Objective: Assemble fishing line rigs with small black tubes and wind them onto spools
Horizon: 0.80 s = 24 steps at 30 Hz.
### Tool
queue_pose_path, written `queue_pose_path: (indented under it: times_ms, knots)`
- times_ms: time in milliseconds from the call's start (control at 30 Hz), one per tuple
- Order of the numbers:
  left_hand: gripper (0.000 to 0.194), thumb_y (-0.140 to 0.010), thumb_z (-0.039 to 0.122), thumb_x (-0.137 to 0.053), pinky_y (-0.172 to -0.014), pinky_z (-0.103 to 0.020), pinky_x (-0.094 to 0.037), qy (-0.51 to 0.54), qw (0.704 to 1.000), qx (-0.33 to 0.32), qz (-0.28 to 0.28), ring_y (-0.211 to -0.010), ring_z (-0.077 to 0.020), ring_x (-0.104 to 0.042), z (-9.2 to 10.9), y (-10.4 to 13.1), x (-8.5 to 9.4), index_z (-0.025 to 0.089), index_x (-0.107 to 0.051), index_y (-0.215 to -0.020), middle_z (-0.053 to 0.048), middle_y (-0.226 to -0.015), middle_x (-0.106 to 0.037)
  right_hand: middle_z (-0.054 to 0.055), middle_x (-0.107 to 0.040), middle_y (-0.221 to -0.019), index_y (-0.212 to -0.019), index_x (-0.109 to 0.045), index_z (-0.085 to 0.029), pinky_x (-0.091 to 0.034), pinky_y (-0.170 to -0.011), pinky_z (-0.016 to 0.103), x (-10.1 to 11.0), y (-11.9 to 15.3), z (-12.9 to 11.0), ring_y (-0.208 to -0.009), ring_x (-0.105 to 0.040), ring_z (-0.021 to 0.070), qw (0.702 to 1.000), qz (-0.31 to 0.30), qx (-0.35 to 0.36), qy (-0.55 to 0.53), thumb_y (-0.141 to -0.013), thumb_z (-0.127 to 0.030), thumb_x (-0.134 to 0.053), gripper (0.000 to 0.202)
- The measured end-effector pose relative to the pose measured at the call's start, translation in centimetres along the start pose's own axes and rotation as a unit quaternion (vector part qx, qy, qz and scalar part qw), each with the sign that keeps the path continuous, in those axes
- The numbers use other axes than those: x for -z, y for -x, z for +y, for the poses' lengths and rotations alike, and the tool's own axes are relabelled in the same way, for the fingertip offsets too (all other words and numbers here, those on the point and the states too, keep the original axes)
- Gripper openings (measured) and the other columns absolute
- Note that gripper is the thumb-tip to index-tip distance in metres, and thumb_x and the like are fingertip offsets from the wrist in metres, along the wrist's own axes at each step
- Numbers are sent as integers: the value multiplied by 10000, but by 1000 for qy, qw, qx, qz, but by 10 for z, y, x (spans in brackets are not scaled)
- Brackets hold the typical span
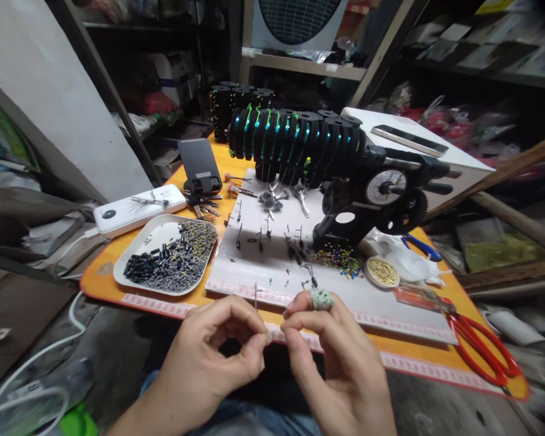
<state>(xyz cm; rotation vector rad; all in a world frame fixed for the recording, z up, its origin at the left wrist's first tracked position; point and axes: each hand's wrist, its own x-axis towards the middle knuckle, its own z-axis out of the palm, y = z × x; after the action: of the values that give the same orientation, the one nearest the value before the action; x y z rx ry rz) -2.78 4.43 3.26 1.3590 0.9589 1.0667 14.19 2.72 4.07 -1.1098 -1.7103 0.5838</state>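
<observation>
My left hand and my right hand meet in front of the orange table's near edge, fingertips almost touching. The left thumb and forefinger pinch a thin upright pin-like piece, too small to identify. The right forefinger wears a pale green wrapped band; its fingertips pinch toward the left hand, apparently on a fine line I cannot make out. Just beyond lies a white work board scattered with small dark parts.
A white tray of small black and grey tubes sits left. A black winding machine with spools of line and a dial stands behind. Coloured beads, a gold-filled tin, red scissors, a power bank lie around.
</observation>
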Motion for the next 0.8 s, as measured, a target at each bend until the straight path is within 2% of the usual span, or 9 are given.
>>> queue_pose_path:
  times_ms: [100, 200, 300, 433, 533, 700, 800]
  knots:
    - [154, -838, 85, -601, -601, -145, -504, 0, 1000, 4, -1, -587, -59, -589, 0, 1, 0, 214, -601, -753, 57, -711, -615, 40, -543, -916, -882, -586, -180, -472, -759, 257, 1, 1, 0, -894, -588, 147, 1000, 0, -5, -1, -863, -53, -554, 132]
    - [169, -845, 103, -607, -608, -150, -515, -49, 999, -7, -8, -658, -79, -629, 2, 1, 1, 262, -624, -900, 53, -790, -653, 39, -541, -921, -898, -588, -178, -467, -767, 252, 0, 1, 1, -900, -583, 142, 1000, -4, -3, 4, -862, -47, -551, 141]
    - [223, -843, 113, -626, -569, -147, -483, -146, 986, -74, -29, -659, -85, -613, 6, -1, 3, 279, -643, -992, 45, -788, -668, 41, -543, -921, -905, -589, -176, -467, -765, 257, -1, 1, 2, -895, -583, 143, 1000, -10, -3, -4, -859, -46, -548, 144]
    - [144, -841, 72, -616, -553, -150, -449, -233, 959, -156, -35, -588, -65, -566, 8, -3, 4, 211, -636, -872, 39, -717, -642, 34, -549, -909, -893, -578, -184, -461, -775, 267, -4, 4, 2, -894, -583, 147, 1000, -4, -11, -21, -860, -58, -538, 137]
    - [148, -842, 65, -617, -597, -163, -484, -202, 967, -152, -20, -635, -80, -609, 3, -1, 3, 209, -619, -875, 30, -751, -657, 26, -555, -899, -879, -569, -201, -460, -778, 271, -6, 6, 2, -896, -582, 150, 998, 7, -40, -44, -883, -92, -520, 119]
    - [201, -858, 46, -594, -642, -200, -536, -20, 995, -95, 1, -664, -96, -645, -9, 3, -4, 243, -618, -888, 39, -789, -646, 14, -565, -871, -842, -572, -217, -462, -783, 261, -9, 7, 0, -884, -585, 144, 993, 3, -85, -80, -909, -139, -521, 114]
    - [199, -845, 41, -615, -653, -187, -525, 3, 995, -97, 21, -672, -87, -623, -9, 3, -6, 237, -639, -871, 33, -799, -627, 11, -570, -867, -838, -580, -218, -460, -796, 260, -11, 7, -3, -910, -584, 145, 990, -1, -97, -102, -916, -148, -519, 121]
